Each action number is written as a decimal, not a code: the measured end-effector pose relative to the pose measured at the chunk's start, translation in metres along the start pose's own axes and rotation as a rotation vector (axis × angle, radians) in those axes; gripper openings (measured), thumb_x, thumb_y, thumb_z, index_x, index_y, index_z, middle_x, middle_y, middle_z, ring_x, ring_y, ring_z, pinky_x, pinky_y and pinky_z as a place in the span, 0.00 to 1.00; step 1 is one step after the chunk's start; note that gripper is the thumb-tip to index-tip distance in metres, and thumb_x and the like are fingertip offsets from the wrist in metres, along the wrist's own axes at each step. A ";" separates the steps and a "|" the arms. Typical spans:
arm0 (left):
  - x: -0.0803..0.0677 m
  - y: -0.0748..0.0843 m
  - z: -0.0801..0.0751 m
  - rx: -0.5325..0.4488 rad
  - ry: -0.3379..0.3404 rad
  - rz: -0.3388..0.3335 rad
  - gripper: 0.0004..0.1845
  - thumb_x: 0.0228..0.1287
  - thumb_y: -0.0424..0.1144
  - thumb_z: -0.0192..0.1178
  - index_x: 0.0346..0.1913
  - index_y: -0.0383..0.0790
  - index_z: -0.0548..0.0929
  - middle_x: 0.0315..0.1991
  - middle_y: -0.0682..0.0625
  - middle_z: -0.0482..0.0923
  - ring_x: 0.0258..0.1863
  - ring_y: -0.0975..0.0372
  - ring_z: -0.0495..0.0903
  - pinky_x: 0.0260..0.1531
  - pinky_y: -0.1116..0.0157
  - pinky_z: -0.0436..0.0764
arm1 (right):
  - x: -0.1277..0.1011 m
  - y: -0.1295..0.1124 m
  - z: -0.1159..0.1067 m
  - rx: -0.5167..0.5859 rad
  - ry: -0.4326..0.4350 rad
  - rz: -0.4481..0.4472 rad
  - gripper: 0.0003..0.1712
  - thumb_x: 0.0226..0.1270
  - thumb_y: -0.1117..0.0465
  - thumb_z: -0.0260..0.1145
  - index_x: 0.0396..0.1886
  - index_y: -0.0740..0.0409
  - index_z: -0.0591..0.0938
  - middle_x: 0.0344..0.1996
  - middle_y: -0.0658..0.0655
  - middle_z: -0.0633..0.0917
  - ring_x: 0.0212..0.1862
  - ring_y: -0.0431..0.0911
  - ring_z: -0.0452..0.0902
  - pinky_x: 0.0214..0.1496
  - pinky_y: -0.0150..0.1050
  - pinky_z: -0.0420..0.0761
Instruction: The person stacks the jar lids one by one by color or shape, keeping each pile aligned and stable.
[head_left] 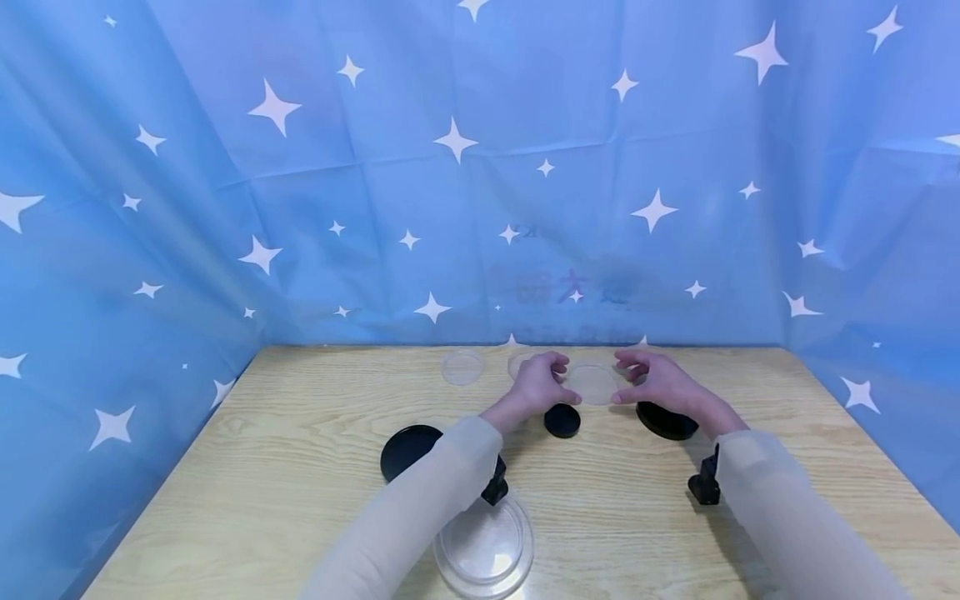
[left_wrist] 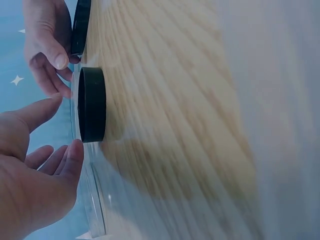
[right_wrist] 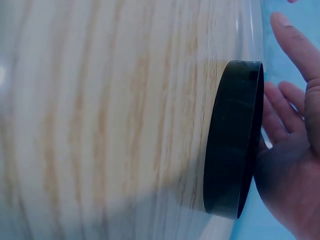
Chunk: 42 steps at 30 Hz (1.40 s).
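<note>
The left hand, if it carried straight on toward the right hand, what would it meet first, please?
Most likely the clear round dish between the two hands: the left hand already seems to touch its edge, with the right hand at the far side. Contact is hard to confirm.

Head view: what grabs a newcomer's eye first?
Both hands meet at the far middle of the wooden table, the left hand and right hand each pinching an edge of a clear round dish. Black lids lie around them: a small one just in front, a larger one under the right wrist. A big clear dish sits at the near edge.
</note>
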<state>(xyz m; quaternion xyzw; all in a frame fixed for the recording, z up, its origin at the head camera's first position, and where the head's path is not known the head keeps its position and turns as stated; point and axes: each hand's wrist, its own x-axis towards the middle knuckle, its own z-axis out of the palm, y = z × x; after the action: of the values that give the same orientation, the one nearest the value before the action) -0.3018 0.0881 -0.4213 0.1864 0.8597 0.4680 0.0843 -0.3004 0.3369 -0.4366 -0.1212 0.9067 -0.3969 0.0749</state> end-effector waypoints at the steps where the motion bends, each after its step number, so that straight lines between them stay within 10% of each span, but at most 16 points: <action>1: 0.000 0.000 0.001 0.007 0.002 0.001 0.34 0.45 0.34 0.75 0.59 0.34 0.75 0.51 0.44 0.78 0.45 0.58 0.78 0.42 0.70 0.77 | 0.000 0.000 0.000 -0.002 -0.001 0.001 0.49 0.52 0.50 0.75 0.70 0.62 0.62 0.58 0.63 0.73 0.57 0.57 0.70 0.56 0.54 0.73; 42: 0.013 0.002 0.016 0.058 0.010 -0.127 0.33 0.45 0.33 0.75 0.58 0.36 0.77 0.43 0.50 0.79 0.38 0.64 0.77 0.39 0.69 0.77 | 0.005 0.000 -0.004 -0.080 -0.061 -0.035 0.40 0.53 0.55 0.74 0.62 0.70 0.71 0.47 0.62 0.79 0.49 0.54 0.73 0.51 0.49 0.74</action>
<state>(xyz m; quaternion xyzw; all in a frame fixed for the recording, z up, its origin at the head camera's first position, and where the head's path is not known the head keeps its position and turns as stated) -0.3083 0.1069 -0.4285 0.1316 0.8835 0.4374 0.1041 -0.3058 0.3383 -0.4339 -0.1519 0.9168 -0.3579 0.0908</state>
